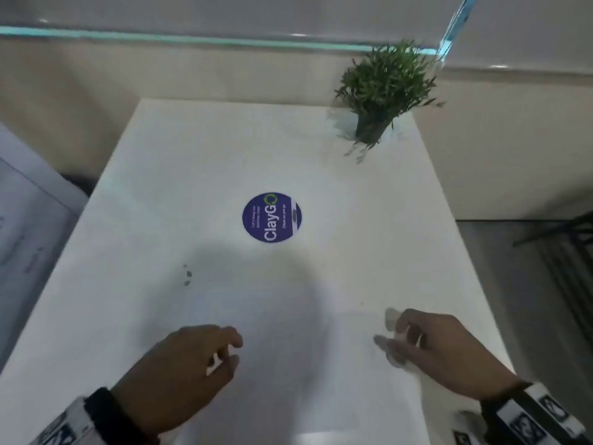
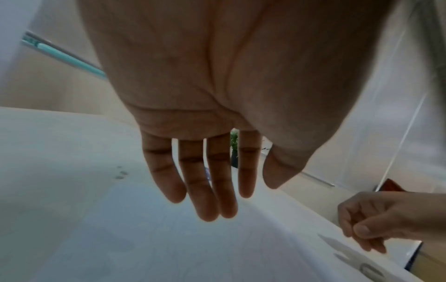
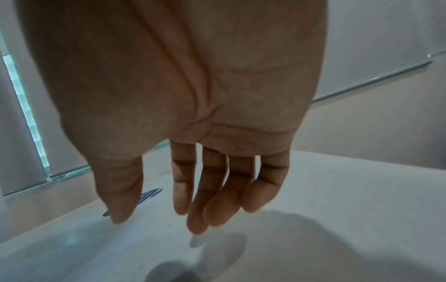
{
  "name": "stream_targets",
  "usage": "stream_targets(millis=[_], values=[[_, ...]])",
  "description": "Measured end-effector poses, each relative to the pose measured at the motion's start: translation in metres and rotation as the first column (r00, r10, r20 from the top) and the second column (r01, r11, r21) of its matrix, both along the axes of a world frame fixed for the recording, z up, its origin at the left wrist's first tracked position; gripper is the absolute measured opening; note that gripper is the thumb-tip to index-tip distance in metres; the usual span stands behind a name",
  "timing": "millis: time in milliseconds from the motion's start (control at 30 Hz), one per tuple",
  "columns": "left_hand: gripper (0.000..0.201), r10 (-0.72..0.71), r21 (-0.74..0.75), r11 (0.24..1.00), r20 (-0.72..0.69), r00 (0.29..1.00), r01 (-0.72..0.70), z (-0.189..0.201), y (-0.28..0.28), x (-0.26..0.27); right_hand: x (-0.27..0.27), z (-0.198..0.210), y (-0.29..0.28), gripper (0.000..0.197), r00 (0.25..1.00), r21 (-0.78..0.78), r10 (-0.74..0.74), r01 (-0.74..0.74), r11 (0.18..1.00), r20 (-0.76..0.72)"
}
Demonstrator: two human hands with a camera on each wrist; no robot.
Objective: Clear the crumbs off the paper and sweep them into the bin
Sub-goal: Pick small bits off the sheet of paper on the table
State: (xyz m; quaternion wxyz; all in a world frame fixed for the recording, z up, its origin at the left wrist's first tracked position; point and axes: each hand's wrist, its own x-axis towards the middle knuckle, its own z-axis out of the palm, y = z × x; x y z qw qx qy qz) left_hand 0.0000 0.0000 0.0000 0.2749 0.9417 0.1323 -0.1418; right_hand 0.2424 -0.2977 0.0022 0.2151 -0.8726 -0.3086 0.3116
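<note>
A white sheet of paper [image 1: 308, 364] lies on the near half of the white table [image 1: 192, 155], its edges faint. A few small dark crumbs [image 1: 187, 275] sit by the sheet's far left corner, and the left wrist view shows these crumbs [image 2: 121, 174] too. I cannot tell whether they are on the sheet. My left hand [image 1: 231, 351] hovers over the paper's left part, its fingers [image 2: 207, 206] loosely straight and empty. My right hand [image 1: 398, 338] hangs over the paper's right edge with relaxed fingers [image 3: 195, 219], holding nothing. No bin is in view.
A round blue ClayGo sticker [image 1: 272, 217] marks the table's middle. A small potted plant [image 1: 382, 91] stands at the far right corner. A black rack [image 1: 571, 252] is on the floor to the right, and a pale surface [image 1: 25, 236] adjoins on the left.
</note>
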Motion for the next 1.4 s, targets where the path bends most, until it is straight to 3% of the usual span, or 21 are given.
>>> stream_targets(millis=[133, 267, 367, 467, 600, 700, 1000, 1133, 1400], values=[[0.032, -0.019, 0.002, 1.0, 0.085, 0.996, 0.019, 0.006, 0.005, 0.023, 0.023, -0.015, -0.007, 0.024, 0.994, -0.09, 0.045, -0.036, 0.995, 0.098], [0.04, -0.081, 0.015, 0.997, 0.072, 0.994, 0.08, 0.004, -0.001, 0.037, 0.029, -0.03, -0.022, 0.026, 0.987, -0.085, 0.109, -0.099, 0.991, 0.121], [0.056, -0.123, 0.104, 0.987, -0.01, 0.992, 0.124, -0.009, -0.008, 0.048, 0.023, -0.033, -0.026, 0.035, 0.982, -0.095, 0.179, -0.172, 0.98, 0.068], [0.079, -0.205, 0.264, 0.933, -0.173, 0.963, 0.246, -0.02, -0.017, 0.053, 0.011, -0.042, -0.025, 0.031, 0.955, -0.094, 0.275, -0.266, 0.96, 0.109], [0.067, -0.212, 0.371, 0.886, -0.213, 0.954, 0.279, -0.024, -0.029, 0.063, 0.005, -0.048, -0.021, 0.028, 0.908, -0.162, 0.35, -0.319, 0.934, 0.229], [0.075, -0.175, 0.419, 0.868, -0.246, 0.953, 0.267, -0.032, -0.038, 0.064, -0.001, -0.043, -0.017, 0.029, 0.892, -0.188, 0.369, -0.328, 0.926, 0.261], [0.085, -0.124, 0.463, 0.852, -0.274, 0.954, 0.244, -0.053, -0.046, 0.062, -0.018, -0.032, 0.064, 0.019, 0.903, 0.006, 0.378, -0.387, 0.922, 0.204], [0.101, -0.15, 0.476, 0.832, -0.3, 0.942, 0.284, -0.058, -0.039, 0.069, -0.011, -0.043, 0.095, 0.019, 0.91, 0.016, 0.314, -0.33, 0.944, 0.272], [0.131, -0.2, 0.385, 0.858, -0.359, 0.912, 0.34, -0.062, -0.02, 0.089, 0.006, -0.055, 0.119, 0.024, 0.939, 0.067, 0.324, -0.333, 0.941, 0.116]])
